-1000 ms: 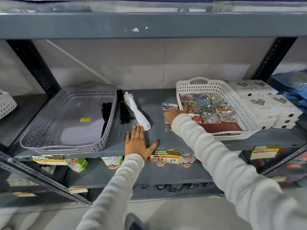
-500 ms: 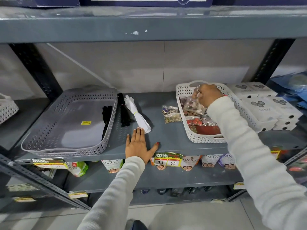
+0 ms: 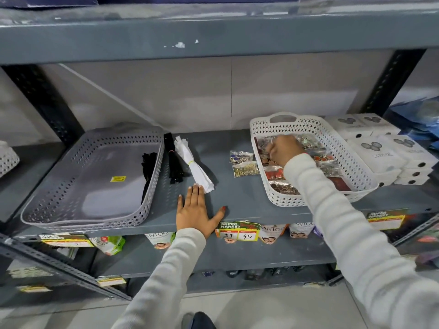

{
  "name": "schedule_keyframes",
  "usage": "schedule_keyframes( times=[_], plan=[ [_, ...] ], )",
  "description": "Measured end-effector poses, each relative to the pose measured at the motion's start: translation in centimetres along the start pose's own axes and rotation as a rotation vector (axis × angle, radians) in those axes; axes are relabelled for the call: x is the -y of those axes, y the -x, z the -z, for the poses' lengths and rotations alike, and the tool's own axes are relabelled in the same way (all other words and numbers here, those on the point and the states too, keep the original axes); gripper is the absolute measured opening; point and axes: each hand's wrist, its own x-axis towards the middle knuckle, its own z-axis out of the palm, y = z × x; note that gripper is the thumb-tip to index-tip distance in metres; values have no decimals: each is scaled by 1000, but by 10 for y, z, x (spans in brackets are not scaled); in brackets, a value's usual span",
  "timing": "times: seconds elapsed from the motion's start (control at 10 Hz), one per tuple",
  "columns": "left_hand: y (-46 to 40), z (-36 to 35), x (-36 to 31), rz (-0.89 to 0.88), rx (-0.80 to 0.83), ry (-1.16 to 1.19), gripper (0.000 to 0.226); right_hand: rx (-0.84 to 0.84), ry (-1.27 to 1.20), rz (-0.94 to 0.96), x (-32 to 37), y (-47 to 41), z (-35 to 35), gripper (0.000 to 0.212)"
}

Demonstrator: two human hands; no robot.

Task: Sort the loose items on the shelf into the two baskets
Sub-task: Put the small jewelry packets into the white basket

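A grey basket [image 3: 71,224] stands on the left of the shelf with one black bundle [image 3: 148,162] against its right wall. Just right of it, on the shelf, lie a second black bundle [image 3: 173,162] and a white bundle [image 3: 194,165] tied with a band. Two small packets of beads [image 3: 241,156] [image 3: 245,168] lie beside the white basket [image 3: 261,129], which holds several shiny packets [image 3: 283,186]. My left hand [image 3: 194,210] rests flat on the shelf, fingertips at the white bundle's end. My right hand [image 3: 283,150] is down inside the white basket on the packets, its fingers hidden.
White boxes [image 3: 380,150] are stacked right of the white basket, touching it. The upper shelf's beam [image 3: 213,36] hangs low overhead. Price labels [image 3: 238,231] hang on the shelf's front edge, with pouches on the shelf below. Another white basket [image 3: 7,157] peeks in at far left.
My right hand picked a packet off the shelf, carried it over the white basket and has now dropped down onto the packets inside. My left hand stayed put.
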Motion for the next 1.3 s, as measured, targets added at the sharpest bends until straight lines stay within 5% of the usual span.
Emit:
schedule_keyframes(
  times=[0.1,0.4,0.6,0.8,0.9,1.1,1.3],
  plan=[
    [-1,0,0,0,0,17,112,-77,-20,113,24,-18,-5,29],
    [-1,2,0,-6,26,11,97,313,316,185,62,-25,-44,31],
    [0,1,-1,-11,25,5,96,281,159,225,58,-23,-45,29],
    [0,0,-2,-5,20,-16,115,-49,-262,179,16,-1,30,26],
    [0,-1,-2,-2,15,-25,116,-51,-140,125,-22,10,61,26],
    [-1,-2,-2,3,27,-40,117,216,216,-75,-71,15,61,25],
    [1,2,0,-10,25,-14,117,353,271,-104,-81,12,22,27]
  ],
)
